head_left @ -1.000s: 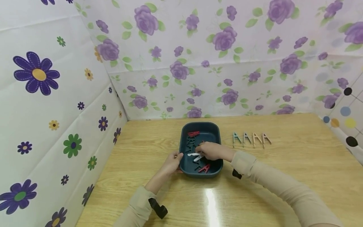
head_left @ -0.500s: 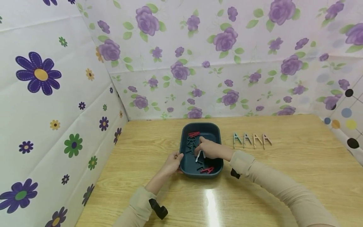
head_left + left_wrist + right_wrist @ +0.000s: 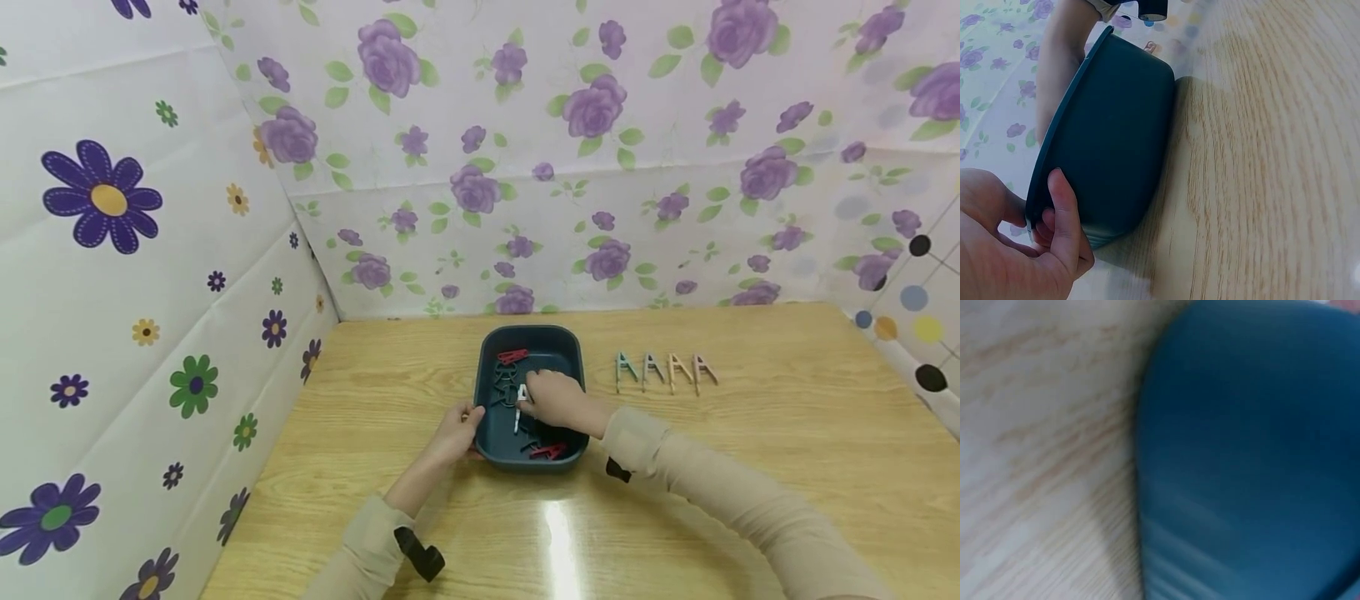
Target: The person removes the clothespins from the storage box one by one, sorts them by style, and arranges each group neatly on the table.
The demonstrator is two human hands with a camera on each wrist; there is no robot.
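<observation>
A dark blue plastic basin (image 3: 491, 442) stands on the wooden table. My left hand (image 3: 455, 432) grips its left rim; in the left wrist view the fingers (image 3: 1065, 212) curl against the outer wall. Inside the basin, my right hand (image 3: 557, 400) pinches a white clothespin (image 3: 517, 417) at its fingertips. Near that hand lie dark green clips (image 3: 505, 385), a red clothespin (image 3: 513, 356) toward the far end and another red clothespin (image 3: 548, 452) at the near end. In the right wrist view the basin's blurred outer wall (image 3: 1247, 450) hides the right hand's fingers.
Right of the basin, several clothespins stand in a row on the table: teal (image 3: 625, 369), blue-grey (image 3: 653, 369), beige (image 3: 679, 371) and pink (image 3: 703, 372). A flowered cloth (image 3: 480, 242) rises behind the table, another cloth (image 3: 187, 333) at the left.
The white clothespin has turned from lying slantwise to pointing toward the near end in my right fingers. The right hand shifted slightly within the basin. My left hand stays on the rim.
</observation>
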